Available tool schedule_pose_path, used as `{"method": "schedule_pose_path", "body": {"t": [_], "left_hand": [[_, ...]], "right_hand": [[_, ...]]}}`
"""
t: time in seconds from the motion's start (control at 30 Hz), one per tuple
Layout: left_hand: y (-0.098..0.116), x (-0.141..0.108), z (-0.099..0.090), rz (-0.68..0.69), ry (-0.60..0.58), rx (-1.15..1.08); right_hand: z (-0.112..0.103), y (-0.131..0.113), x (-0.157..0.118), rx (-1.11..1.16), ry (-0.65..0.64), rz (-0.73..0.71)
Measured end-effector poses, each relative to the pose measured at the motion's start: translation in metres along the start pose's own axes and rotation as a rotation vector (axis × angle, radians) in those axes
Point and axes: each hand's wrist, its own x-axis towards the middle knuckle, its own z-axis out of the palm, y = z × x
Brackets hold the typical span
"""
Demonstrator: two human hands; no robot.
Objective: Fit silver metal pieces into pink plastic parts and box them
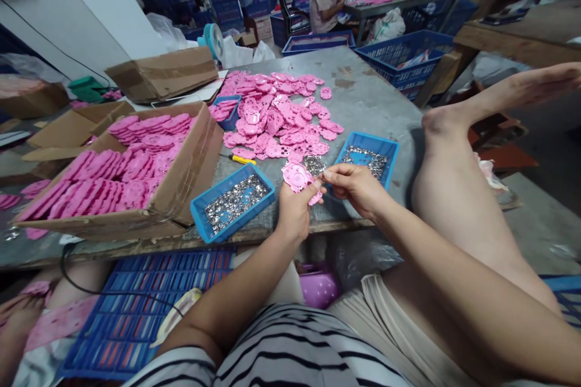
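Note:
My left hand [295, 208] is closed around a pink plastic part [297, 176], a flat moulded piece with a scalloped edge, held up near the table's front edge. My right hand [351, 182] pinches its thumb and forefinger together close to the part's right side; whatever sits between the fingertips is too small to make out. A small pile of shiny metal pieces [314, 163] lies just behind the hands. Similar tiny metal pieces fill a blue tray [197, 216] to the left and another blue tray [394, 160] to the right.
A large heap of pink parts [276, 112] covers the table's middle. Left stands a cardboard box [177, 208] packed with pink parts. A yellow-handled tool [244, 160] lies by the heap. Blue crates [390, 60] sit beyond the table, and a person [323, 0] works farther back.

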Motion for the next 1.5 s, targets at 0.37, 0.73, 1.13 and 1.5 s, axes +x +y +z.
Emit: {"method": "schedule_pose_path", "body": {"t": [0.37, 0.73, 1.13, 1.5], "left_hand": [[0.003, -0.001, -0.007, -0.213, 0.003, -0.147], [0.005, -0.002, -0.01, -0.219, 0.066, -0.132], [0.003, -0.004, -0.011, -0.17, 0.1, -0.085], [0.002, -0.006, -0.014, -0.183, -0.004, -0.181]], "right_hand": [[0.008, 0.012, -0.004, -0.435, 0.098, -0.449], [0.012, 0.017, -0.007, -0.423, 0.074, -0.444], [0.01, 0.015, -0.004, -0.471, 0.045, -0.455], [0.021, 0.002, -0.011, 0.002, -0.034, -0.15]]}}
